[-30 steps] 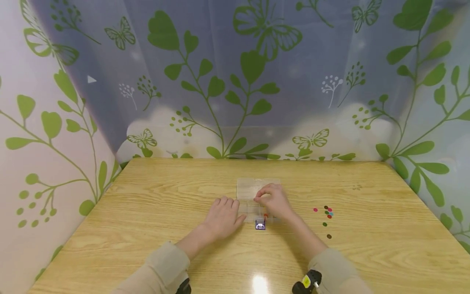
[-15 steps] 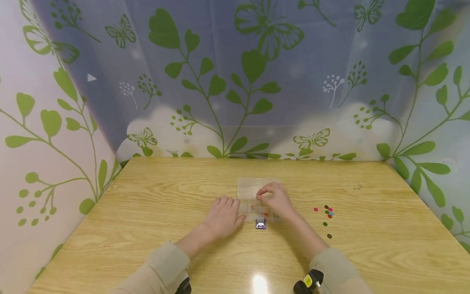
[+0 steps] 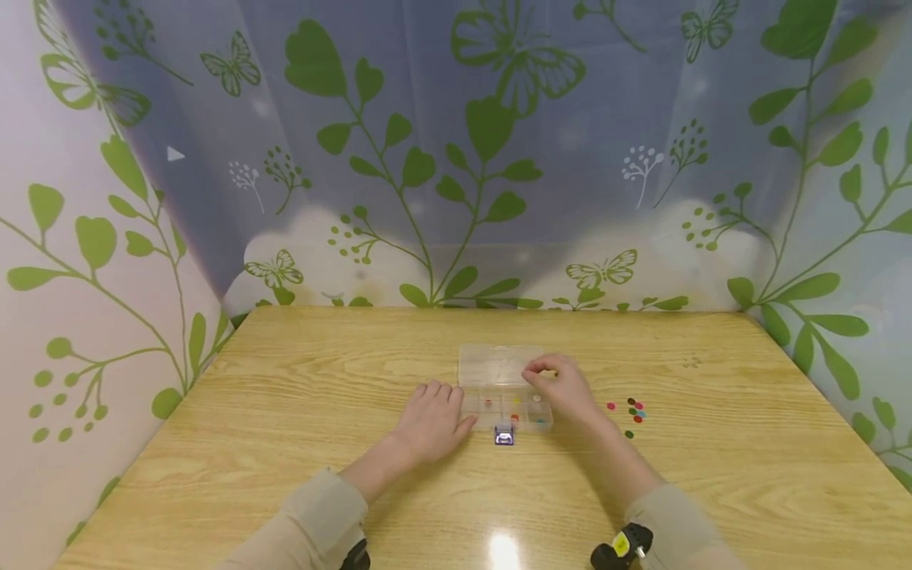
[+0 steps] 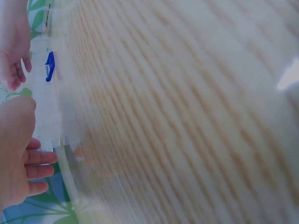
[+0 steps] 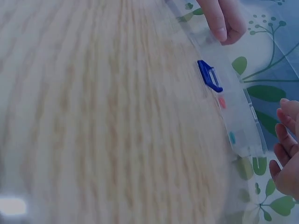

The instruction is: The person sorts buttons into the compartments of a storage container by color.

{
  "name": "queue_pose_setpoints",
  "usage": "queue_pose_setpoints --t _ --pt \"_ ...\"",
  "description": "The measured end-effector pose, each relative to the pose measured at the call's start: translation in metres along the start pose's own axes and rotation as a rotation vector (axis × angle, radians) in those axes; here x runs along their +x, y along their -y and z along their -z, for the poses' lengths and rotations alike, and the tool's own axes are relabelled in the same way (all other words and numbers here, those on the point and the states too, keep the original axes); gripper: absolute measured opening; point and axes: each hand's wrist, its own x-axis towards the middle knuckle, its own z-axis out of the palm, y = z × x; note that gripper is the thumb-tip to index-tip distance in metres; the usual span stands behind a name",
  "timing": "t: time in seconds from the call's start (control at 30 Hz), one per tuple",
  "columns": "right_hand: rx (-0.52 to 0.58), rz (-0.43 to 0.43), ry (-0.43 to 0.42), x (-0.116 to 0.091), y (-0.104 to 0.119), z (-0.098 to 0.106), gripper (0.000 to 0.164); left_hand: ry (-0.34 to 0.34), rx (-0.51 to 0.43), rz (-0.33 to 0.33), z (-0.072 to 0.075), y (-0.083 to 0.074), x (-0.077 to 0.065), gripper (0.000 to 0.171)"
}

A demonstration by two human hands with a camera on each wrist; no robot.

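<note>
A clear plastic compartment box lies on the table, its clear lid folded back behind it. A blue latch sticks out at its front. Small coloured discs lie inside, among them a red disc and a teal disc. My left hand rests at the box's left end, fingers straight. My right hand hovers over the right end, thumb and forefinger close together. A small dark spot shows among its fingers; whether it is a held disc is unclear. Its other fingers curve loosely.
Several loose discs, including a pink disc and a green disc, lie on the wooden table right of the box. A patterned curtain stands behind the table. My right forearm crosses the table near the discs.
My right hand has moved right from the middle of the box to its right end, uncovering more compartments. A red disc shows in a left compartment. My left hand stays put.
</note>
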Motion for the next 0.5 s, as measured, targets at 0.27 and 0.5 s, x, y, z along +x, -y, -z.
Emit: queue_pose_setpoints --t 0.27,0.5 --pt "-0.032 0.009 -0.029 -0.006 -0.011 0.022 0.019 0.0 0.001 0.002 0.001 0.0 -0.001 0.043" --pt "-0.034 -0.001 -0.04 -0.015 -0.018 0.043 0.027 0.003 0.003 0.005 0.0 0.0 0.0 0.043"
